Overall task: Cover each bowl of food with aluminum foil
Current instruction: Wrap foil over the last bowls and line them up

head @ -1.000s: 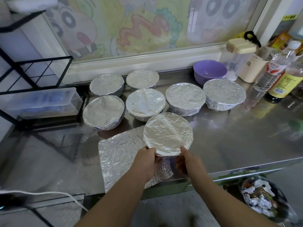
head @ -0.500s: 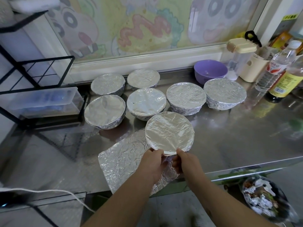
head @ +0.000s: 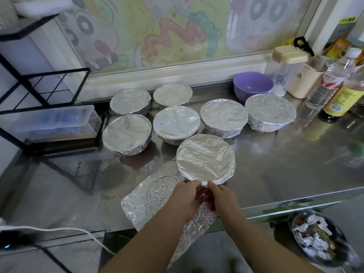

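- One wide-angle view, taken from the person's head, looks forward and steeply down across a steel counter (head: 275,174).
- The left hand (head: 187,200) and right hand (head: 224,196) meet at a foil-covered bowl (head: 205,156) just below frame centre, nearest the lens; both forearms enter from the bottom edge.
- The camera faces a painted window (head: 177,32) at the counter's far side.
- A black wire rack (head: 49,85) bounds the left edge and bottles (head: 331,81) the right.
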### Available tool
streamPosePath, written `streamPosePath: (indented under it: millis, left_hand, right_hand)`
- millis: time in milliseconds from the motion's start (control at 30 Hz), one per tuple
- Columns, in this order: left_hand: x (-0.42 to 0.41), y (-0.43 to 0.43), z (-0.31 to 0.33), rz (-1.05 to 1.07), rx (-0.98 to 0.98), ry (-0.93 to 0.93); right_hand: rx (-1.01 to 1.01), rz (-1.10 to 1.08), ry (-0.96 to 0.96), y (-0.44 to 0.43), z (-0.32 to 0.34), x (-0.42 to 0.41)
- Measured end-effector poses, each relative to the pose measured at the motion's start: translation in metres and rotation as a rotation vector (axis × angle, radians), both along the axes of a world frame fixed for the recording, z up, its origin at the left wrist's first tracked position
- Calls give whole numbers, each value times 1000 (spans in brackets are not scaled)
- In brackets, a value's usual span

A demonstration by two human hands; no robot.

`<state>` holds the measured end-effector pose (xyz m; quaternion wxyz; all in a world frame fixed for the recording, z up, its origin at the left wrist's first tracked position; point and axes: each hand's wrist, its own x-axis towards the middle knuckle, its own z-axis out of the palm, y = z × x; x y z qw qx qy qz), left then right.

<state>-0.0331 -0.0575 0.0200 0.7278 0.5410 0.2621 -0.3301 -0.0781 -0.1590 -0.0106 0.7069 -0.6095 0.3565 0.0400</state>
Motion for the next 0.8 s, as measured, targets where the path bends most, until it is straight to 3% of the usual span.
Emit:
streamPosePath:
  millis: [133, 300, 400, 567, 800]
  left_hand:
    - [1, -1, 3, -2, -9, 38]
    - [9, 13, 9, -10, 26, 37]
    - [14, 10, 8, -3, 23, -51]
    - [21, 2, 0, -45, 126, -193]
    - [23, -1, -3, -90, 110, -187]
  right_hand:
    - [4, -17, 61, -13, 4, 6]
    - [-190, -113, 16, -59, -1, 11]
    - [-297, -40, -10, -60, -11, 3]
    - [-259, 25, 4, -49, -17, 7]
    - [-263, -15, 14, -49, -11, 17]
